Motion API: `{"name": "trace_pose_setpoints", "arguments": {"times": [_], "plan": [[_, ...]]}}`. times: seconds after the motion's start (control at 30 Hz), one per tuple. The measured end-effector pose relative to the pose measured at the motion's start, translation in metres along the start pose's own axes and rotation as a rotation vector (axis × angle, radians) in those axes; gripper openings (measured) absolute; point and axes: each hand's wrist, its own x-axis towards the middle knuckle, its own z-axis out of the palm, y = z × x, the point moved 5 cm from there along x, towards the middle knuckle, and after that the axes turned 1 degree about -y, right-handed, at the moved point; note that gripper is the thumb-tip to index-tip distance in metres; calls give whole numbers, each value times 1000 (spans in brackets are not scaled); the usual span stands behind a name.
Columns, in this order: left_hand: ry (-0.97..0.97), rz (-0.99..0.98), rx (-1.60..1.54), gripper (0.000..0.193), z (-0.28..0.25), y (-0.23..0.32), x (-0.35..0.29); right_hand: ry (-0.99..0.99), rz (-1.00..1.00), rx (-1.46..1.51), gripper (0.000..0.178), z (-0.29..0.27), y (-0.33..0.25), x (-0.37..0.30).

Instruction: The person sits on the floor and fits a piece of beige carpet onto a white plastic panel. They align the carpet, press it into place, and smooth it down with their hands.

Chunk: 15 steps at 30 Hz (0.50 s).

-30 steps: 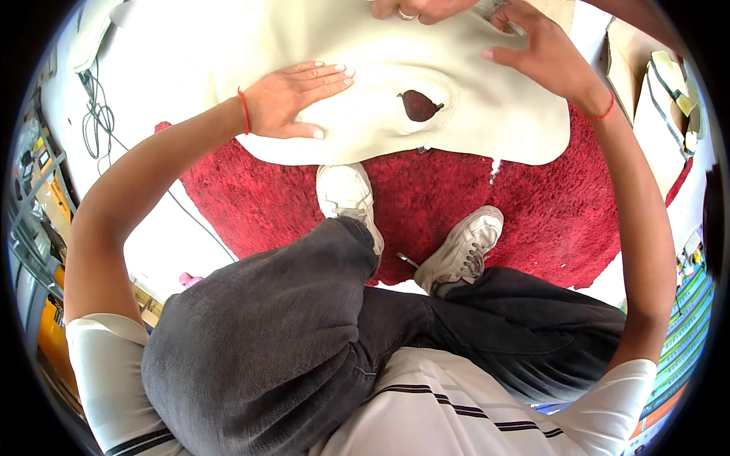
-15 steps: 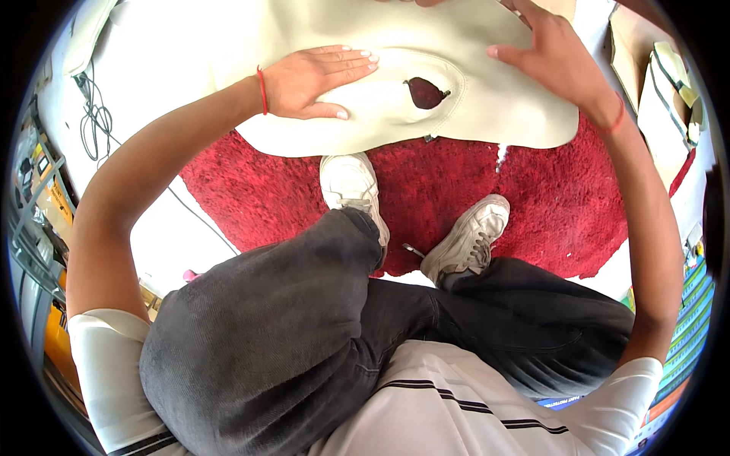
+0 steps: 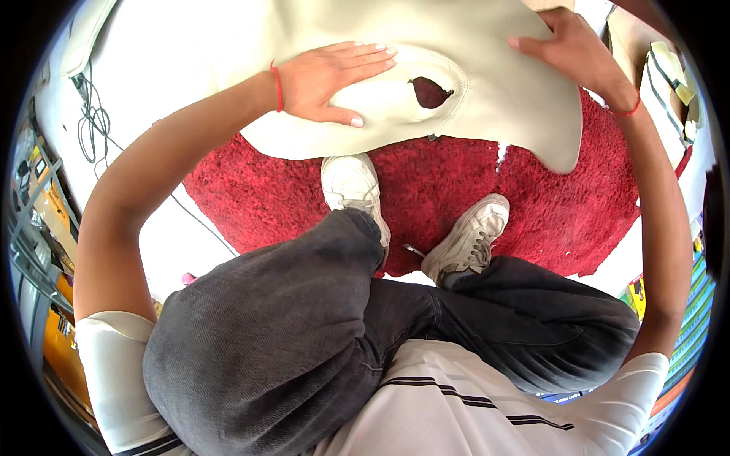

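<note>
A cream-coloured sheet of soft material (image 3: 487,83) with a small hole (image 3: 430,91) lies over a red shaggy rug (image 3: 563,190). My left hand (image 3: 331,80) rests flat on the sheet, fingers together and stretched, just left of the hole. At the sheet's upper right part my right hand (image 3: 570,49) presses down, its fingers spread on the surface. Neither hand grips anything. Red threads circle both wrists.
My legs in dark trousers and two white shoes (image 3: 353,186) (image 3: 468,235) stand on the rug below the sheet. Dark cables (image 3: 95,121) lie on the white floor at left. Shelving (image 3: 34,220) runs along the left edge, coloured items (image 3: 684,319) at the right.
The view has tilted down and the sheet with its hole sits higher in the frame. My left hand slid right toward the hole. My right hand stayed on the sheet's upper right.
</note>
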Motion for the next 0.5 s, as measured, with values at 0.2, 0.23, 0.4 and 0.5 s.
{"name": "trace_pose_setpoints", "arguments": {"times": [0.2,0.23,0.4,0.5], "plan": [[14,72,18,99,-3,1,43,26,80,-260,36,-3,48,-21],[9,64,8,99,0,0,45,-34,125,-77,34,-5,35,-20],[-38,84,-1,101,-9,2,53,-14,109,97,39,-12,38,-28],[-111,108,12,104,-13,3,52,19,72,126,43,-6,60,-33]]}}
